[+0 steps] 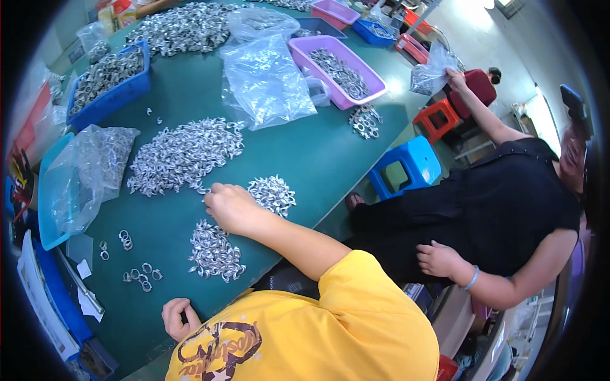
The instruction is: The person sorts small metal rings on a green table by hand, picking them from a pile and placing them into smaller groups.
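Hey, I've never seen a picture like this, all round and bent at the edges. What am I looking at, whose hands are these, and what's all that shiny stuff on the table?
This is one picture from a wide fisheye camera worn on a person's head, looking down; that lens bends straight edges near the rim. The yellow shirt at the bottom belongs to the wearer. Their right hand reaches out and rests on the green table, fingertips at the edge of a big pile of small metal rings. Their left hand is curled near the table's edge; whether it holds anything cannot be seen. Smaller ring heaps lie close by, plus a few loose rings. Farther off are clear plastic bags, a blue bin and a purple tray with more metal parts. A co-worker in black sits at the right.
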Motion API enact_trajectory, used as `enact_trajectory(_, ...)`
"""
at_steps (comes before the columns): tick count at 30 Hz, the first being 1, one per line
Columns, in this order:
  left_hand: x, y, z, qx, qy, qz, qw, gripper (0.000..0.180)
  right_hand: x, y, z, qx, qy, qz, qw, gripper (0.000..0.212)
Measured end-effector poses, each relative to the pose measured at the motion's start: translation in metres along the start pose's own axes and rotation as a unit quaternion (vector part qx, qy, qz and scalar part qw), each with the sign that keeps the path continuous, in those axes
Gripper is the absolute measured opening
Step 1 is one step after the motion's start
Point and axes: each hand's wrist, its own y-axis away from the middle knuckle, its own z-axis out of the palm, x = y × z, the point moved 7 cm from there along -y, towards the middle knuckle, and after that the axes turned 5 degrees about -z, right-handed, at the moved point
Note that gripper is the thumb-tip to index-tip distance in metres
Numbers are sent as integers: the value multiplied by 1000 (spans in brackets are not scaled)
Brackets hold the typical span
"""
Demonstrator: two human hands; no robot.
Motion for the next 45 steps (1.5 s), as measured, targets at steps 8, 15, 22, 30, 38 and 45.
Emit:
enact_trajectory(8, 6, 1, 1, 22, 5, -10, 1000, 14, 0, 5, -4, 15, -11, -9, 1000, 9)
enact_trajectory(15, 8, 5, 3, 17, -4, 12, 1000, 11, 6, 6, -8, 48, 14, -31, 998, 7)
enact_trajectory(22, 9, -1, 0, 56, 5, 13, 998, 16, 27, 3, -30, 105, 40, -48, 993, 8)
enact_trajectory(30, 16, -2, -5, 26, -12, 15, 999, 15, -3, 2, -19, 36, -10, -80, 996, 8)
enact_trajectory(38, 19, -2, -3, 28, -16, 16, 999, 16, 4, 21, -39, 58, -40, -216, 974, 9)
enact_trajectory(45, 20, -2, -3, 24, -17, 22, 999, 15, -1, 19, -34, 51, 53, -89, 993, 5)
